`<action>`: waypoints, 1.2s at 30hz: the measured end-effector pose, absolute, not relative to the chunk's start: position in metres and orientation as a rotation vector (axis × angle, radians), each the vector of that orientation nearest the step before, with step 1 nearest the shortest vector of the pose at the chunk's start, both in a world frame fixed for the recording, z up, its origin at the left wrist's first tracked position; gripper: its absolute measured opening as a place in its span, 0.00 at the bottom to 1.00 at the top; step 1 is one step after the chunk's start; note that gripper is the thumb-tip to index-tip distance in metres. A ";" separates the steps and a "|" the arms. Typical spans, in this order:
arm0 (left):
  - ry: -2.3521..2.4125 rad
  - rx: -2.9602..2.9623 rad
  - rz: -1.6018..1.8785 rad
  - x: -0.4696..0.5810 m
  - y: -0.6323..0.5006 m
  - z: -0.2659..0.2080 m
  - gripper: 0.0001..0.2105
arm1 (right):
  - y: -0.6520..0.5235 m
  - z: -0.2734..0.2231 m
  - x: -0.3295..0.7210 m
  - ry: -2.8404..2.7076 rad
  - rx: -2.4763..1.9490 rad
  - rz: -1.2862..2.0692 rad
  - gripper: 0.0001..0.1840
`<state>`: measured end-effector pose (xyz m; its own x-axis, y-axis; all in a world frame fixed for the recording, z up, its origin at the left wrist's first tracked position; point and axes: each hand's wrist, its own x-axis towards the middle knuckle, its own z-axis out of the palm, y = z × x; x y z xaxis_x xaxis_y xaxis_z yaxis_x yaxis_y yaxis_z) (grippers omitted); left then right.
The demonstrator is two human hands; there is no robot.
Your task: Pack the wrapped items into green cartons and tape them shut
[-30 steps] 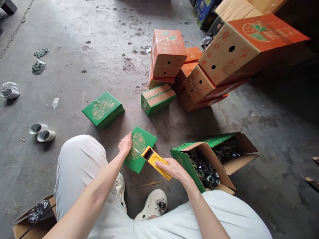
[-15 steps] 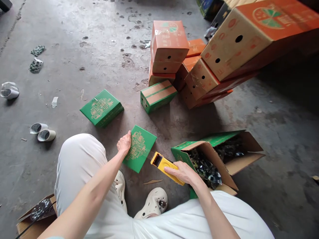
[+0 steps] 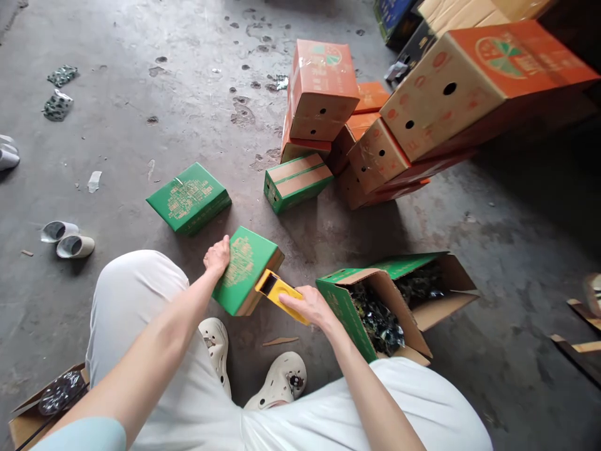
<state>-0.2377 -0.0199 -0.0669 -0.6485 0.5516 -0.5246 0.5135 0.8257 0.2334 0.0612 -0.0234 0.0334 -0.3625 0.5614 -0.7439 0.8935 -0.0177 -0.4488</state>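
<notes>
My left hand [image 3: 217, 255] grips the left edge of a closed green cardboard box [image 3: 244, 266] with gold print on top. The box is tilted, so its brown right side shows. My right hand [image 3: 310, 305] is closed around a yellow tape dispenser [image 3: 284, 297], whose front end is at the right side of the box. Whether the dispenser touches the cardboard I cannot tell. To the right stand two open green boxes [image 3: 342, 313] filled with dark, shiny packets [image 3: 375, 318].
Another green box [image 3: 190, 199] lies beyond my left hand, and a smaller green-and-brown box [image 3: 298, 181] further back. Orange cartons [image 3: 323, 88] are stacked behind. Empty tape cores [image 3: 75, 246] and small packets [image 3: 59, 105] lie on the left floor. An open carton [image 3: 28, 413] stands lower left.
The tape dispenser has moved left up to the box. The box has turned and tipped, so its brown right side now shows. My left hand still grips it.
</notes>
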 end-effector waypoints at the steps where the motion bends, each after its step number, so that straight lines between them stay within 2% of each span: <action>1: 2.431 0.738 0.095 -0.248 -0.015 -0.063 0.32 | -0.021 0.036 0.044 1.950 1.515 -1.362 0.30; 6: 2.222 0.895 0.411 -0.282 -0.001 -0.035 0.33 | 0.001 0.036 -0.037 2.004 1.531 -1.492 0.32; 10: 2.021 0.969 0.570 -0.287 -0.010 -0.025 0.33 | 0.014 0.028 -0.062 2.016 1.490 -1.557 0.31; 16: 2.137 0.968 0.349 -0.288 -0.013 -0.029 0.33 | 0.006 0.036 -0.048 2.071 1.433 -1.560 0.31; 22: 2.282 0.899 0.225 -0.304 -0.007 -0.035 0.38 | -0.012 0.047 0.046 1.930 1.471 -1.499 0.30; 26: 2.288 0.871 0.231 -0.310 -0.006 -0.041 0.38 | -0.021 0.025 0.071 1.796 1.538 -1.542 0.28; 32: 2.263 0.871 0.146 -0.307 -0.003 -0.032 0.41 | -0.009 -0.021 0.026 1.868 1.528 -1.379 0.29; 36: 2.187 1.021 0.112 -0.299 -0.002 -0.025 0.38 | -0.008 -0.030 0.001 1.875 1.569 -1.338 0.32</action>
<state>-0.2993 -0.0019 -0.0252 -0.4361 0.6994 -0.5662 0.6377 0.6841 0.3540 0.0008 -0.0081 -0.0298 -0.3237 0.5673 -0.7572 0.9006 -0.0608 -0.4305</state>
